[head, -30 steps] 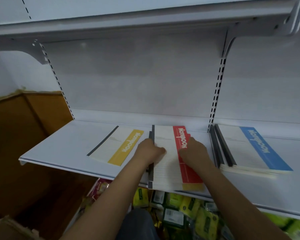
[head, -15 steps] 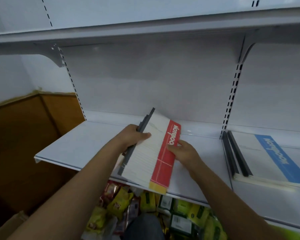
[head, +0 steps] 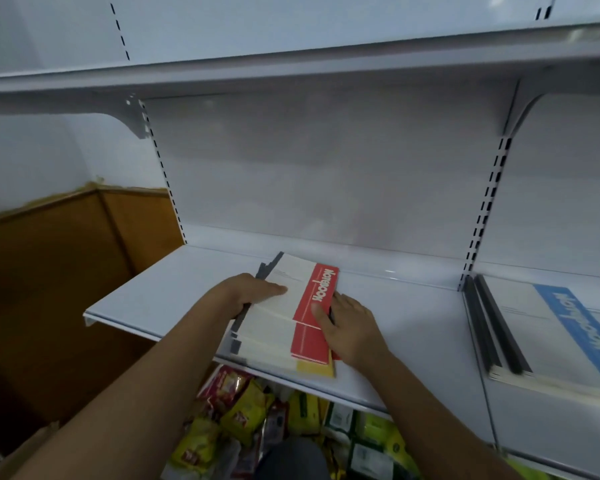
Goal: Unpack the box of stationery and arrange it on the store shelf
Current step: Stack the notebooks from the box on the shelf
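Observation:
A stack of notebooks, its top cover white with a red "Notebook" stripe and a yellow edge showing at the bottom, lies on the white store shelf near the front edge. My left hand grips the dark spine side, thumb laid on the top cover. At the stack's right edge my right hand holds it, thumb on the red stripe and fingers alongside. A second stack of blue-striped notebooks lies on the shelf bay to the right.
Another white shelf runs overhead. Yellow and red snack packets fill the shelf below. A cardboard box corner shows at the bottom left, beside brown wooden panelling. Bare shelf surface lies on both sides of the red stack.
Both hands lifted the red-striped stack off the shelf, tilted it, then laid it flat again. The single yellow notebook seen to the left a second ago is no longer visible.

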